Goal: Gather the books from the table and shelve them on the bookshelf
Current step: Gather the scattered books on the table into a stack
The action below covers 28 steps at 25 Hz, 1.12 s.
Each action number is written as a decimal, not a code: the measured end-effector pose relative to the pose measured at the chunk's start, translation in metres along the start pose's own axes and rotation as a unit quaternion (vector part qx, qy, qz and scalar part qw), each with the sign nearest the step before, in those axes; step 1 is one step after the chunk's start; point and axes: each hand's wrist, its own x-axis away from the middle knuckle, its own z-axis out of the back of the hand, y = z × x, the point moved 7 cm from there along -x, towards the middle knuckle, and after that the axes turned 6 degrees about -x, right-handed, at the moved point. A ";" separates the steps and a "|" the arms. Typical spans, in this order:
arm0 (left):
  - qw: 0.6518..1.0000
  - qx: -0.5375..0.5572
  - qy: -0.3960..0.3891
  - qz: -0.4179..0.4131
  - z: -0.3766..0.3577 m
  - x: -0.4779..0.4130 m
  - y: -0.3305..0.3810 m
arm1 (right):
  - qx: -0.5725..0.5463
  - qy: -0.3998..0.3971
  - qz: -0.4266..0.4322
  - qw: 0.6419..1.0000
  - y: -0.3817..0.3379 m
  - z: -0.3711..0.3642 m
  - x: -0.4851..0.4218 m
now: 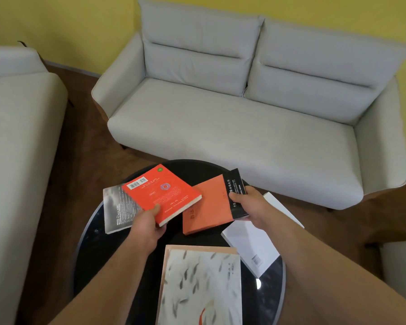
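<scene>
- left hand (148,222): pinches the near corner of the red book (161,193), thumb on the cover, other fingers curled underneath
- red book sits back cover up, overlapping the right part of the grey book (117,209) at the table's left edge
- right hand (249,202): clamps the right edge of the orange book (206,207) at its black band, thumb on top, other fingers hidden below
- orange book is mid-table; can't tell if it's off the surface
- white book (251,247) lies flat under the right forearm
- fish-cover book (202,289) lies flat at the near edge of the round black table (94,242)
</scene>
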 end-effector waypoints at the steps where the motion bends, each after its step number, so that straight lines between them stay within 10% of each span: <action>1: 0.999 0.036 -0.014 -0.012 0.000 0.014 0.009 | -0.019 0.009 0.016 1.000 -0.004 0.005 0.008; 14: 0.981 -0.018 -0.122 -0.150 0.031 0.185 0.006 | -0.153 0.105 0.162 0.969 -0.011 0.106 0.154; 22: 0.985 -0.138 -0.041 -0.091 0.071 0.235 -0.120 | -0.173 0.117 0.188 0.960 0.035 0.134 0.204; 25: 0.933 -0.341 -0.025 -0.112 0.074 0.246 -0.134 | -0.168 0.122 0.198 0.958 0.039 0.139 0.215; 28: 0.767 -0.607 0.046 -0.203 0.073 0.255 -0.114 | -0.155 0.121 0.208 0.958 0.038 0.141 0.226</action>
